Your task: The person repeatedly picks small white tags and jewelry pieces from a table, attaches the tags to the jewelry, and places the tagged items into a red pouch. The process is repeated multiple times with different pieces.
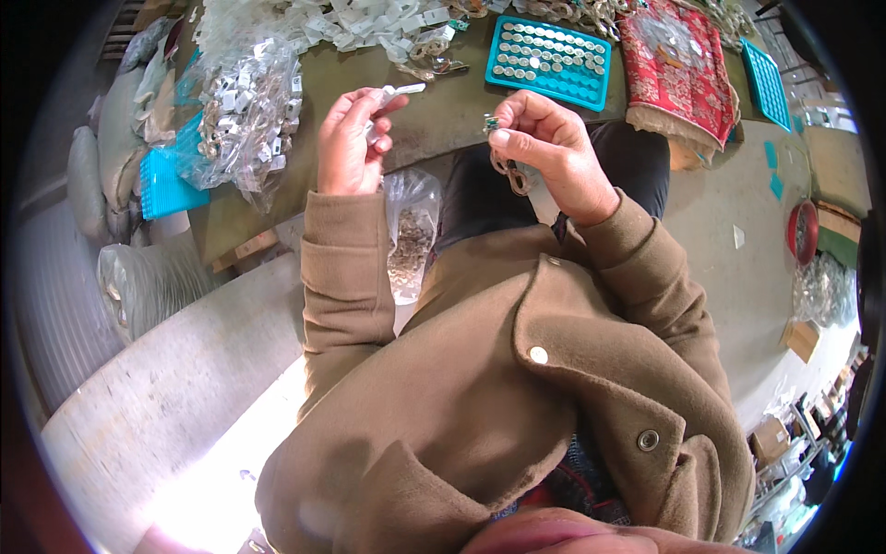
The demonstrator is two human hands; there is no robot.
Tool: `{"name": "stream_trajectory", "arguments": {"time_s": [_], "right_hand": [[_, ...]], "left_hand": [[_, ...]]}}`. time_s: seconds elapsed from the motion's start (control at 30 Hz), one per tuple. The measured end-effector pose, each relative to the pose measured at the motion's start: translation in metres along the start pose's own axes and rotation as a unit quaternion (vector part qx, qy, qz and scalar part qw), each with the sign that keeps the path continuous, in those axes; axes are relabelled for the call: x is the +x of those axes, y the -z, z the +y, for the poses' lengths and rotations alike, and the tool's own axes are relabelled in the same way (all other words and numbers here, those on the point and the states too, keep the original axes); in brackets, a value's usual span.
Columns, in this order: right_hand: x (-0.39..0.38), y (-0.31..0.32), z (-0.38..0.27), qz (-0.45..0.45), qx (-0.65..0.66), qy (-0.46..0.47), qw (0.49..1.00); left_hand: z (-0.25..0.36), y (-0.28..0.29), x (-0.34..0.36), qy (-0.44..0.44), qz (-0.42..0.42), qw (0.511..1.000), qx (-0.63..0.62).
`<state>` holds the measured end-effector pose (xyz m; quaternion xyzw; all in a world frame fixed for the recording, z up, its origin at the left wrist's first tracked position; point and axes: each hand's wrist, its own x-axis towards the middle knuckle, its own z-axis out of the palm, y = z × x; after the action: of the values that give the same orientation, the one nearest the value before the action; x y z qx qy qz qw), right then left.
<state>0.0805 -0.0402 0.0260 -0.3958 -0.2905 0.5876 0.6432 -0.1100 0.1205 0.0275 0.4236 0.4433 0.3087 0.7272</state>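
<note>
My left hand [351, 138] is raised over the table edge and pinches a small white plastic strip [399, 91] between thumb and fingers. My right hand [544, 148] holds a small metal piece with a green bit [492, 123] at its fingertips, and a linked metal chain [512, 174] hangs below the palm. The two hands are a short way apart. Both sleeves are brown. A clear bag of small metal parts [411, 242] lies on my lap under the hands.
A teal tray with rows of round metal pieces [550, 60] sits on the olive table [443, 120]. A clear bag of white tags [247, 115] lies at left, loose white strips [360, 23] at the back, red patterned cloth [678, 69] at right, a second teal tray [766, 83] beyond.
</note>
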Motion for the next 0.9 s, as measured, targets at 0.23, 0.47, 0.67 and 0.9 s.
{"name": "stream_trajectory", "arguments": {"time_s": [0.23, 0.47, 0.67, 0.9], "right_hand": [[0.003, -0.004, -0.001, 0.08, -0.042, 0.115, 0.989], [-0.005, 0.008, -0.013, 0.103, 0.003, 0.125, 0.987], [-0.016, 0.007, -0.018, 0.107, 0.077, 0.029, 0.991], [-0.021, 0.006, -0.015, 0.093, 0.095, 0.009, 0.991]], "left_hand": [[-0.015, -0.056, -0.036, 0.159, -0.141, 0.969, -0.128], [-0.028, -0.07, -0.036, 0.16, -0.233, 0.949, -0.14], [-0.035, -0.077, -0.038, 0.118, -0.211, 0.955, -0.171], [-0.037, -0.081, -0.047, 0.056, -0.21, 0.966, -0.143]]}}
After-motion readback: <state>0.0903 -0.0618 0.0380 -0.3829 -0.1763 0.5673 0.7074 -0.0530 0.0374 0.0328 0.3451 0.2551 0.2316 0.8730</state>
